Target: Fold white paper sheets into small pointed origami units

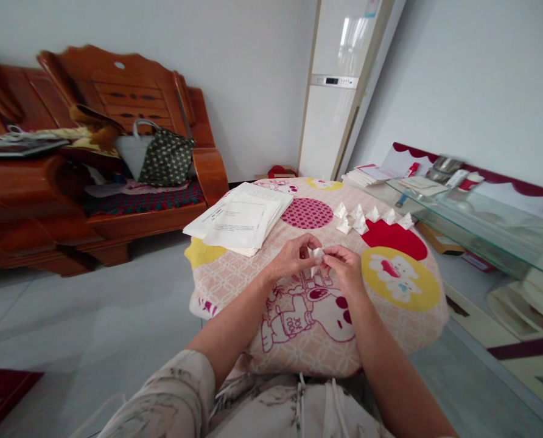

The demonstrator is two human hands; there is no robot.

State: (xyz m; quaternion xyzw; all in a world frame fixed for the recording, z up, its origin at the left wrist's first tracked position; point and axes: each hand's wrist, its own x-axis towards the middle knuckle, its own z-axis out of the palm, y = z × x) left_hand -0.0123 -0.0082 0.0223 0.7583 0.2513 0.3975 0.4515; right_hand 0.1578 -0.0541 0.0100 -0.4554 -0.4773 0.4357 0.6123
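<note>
Between my two hands is a small folded white paper piece [316, 258], pointed at its lower end. My left hand [294, 258] pinches it from the left with thumb and fingers. From the right, my right hand [343, 263] grips its other edge with the fingertips. Both hands are just above the patterned tablecloth [248, 286]. Beyond my right hand stand several small folded paper shapes [360, 220] in loose rows. To the far left of my hands lies a stack of printed paper sheets [239, 219].
A glass-topped cabinet [486, 225] with papers and small items stands close on the right. On the left is a wooden sofa [129, 97] holding a starry dark bag [167, 157]. A tall white air conditioner [330, 115] stands in the back corner.
</note>
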